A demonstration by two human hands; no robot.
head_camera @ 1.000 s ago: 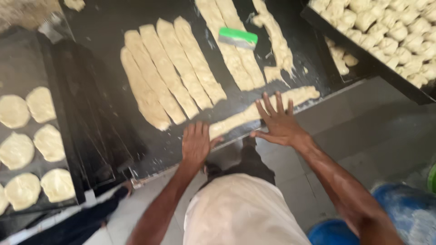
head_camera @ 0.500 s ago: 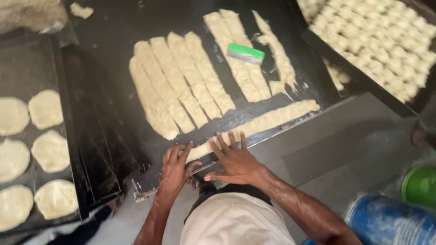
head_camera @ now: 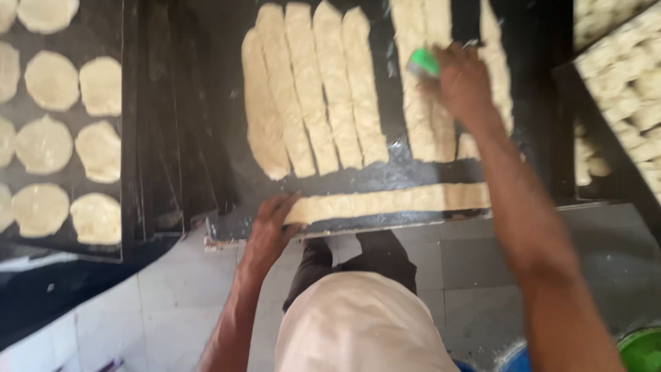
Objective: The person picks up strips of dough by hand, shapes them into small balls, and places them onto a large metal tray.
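Note:
On the near edge of the black work surface (head_camera: 385, 176) lies a long rolled dough strip (head_camera: 392, 201). My left hand (head_camera: 268, 231) rests flat on the left end of that strip. My right hand (head_camera: 463, 83) has reached far across and closes on a green-handled scraper (head_camera: 423, 63) lying among the upper dough strips. Several flat dough strips (head_camera: 310, 89) lie side by side behind the rolled one, with more strips (head_camera: 427, 124) under my right forearm.
A dark tray (head_camera: 131, 138) at the left carries several round flat dough discs (head_camera: 100, 86). At the far right another tray (head_camera: 620, 83) is filled with small cut dough pieces. Below are a tiled floor, my light trousers, and a green tub (head_camera: 644, 348).
My right hand left the rolled strip and reached up to the green scraper. My left hand stayed at the strip's left end. The strip now lies longer and straighter along the near edge.

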